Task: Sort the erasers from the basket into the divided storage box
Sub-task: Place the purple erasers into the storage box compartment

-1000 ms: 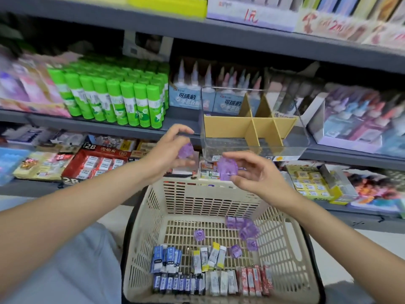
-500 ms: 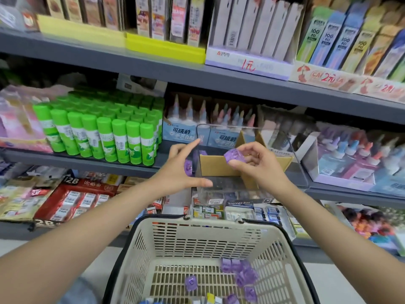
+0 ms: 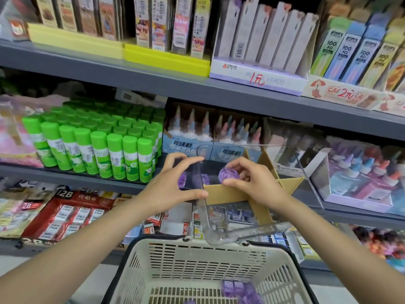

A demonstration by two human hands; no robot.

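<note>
A clear storage box (image 3: 245, 232) with brown cardboard dividers (image 3: 228, 195) stands on the shelf edge above the cream basket (image 3: 197, 245). My right hand (image 3: 256, 185) pinches a round purple eraser (image 3: 229, 175) over the box's front left compartment. My left hand (image 3: 173, 185) is at the box's left wall, index finger and thumb spread, with a second purple eraser (image 3: 182, 179) tucked in its palm. Another purple eraser (image 3: 205, 177) shows inside the box. More purple erasers (image 3: 236, 290) lie on the basket floor.
Green glue sticks (image 3: 98, 150) fill the shelf left of the box. Boxes of glue bottles (image 3: 359, 178) stand to its right and behind it. Red 2B packs (image 3: 74, 213) lie on the shelf below. The upper shelf (image 3: 153, 82) overhangs the box.
Both hands rose from above the basket to the storage box, each carrying a purple eraser. The view tilted up, so most of the basket dropped out of sight.
</note>
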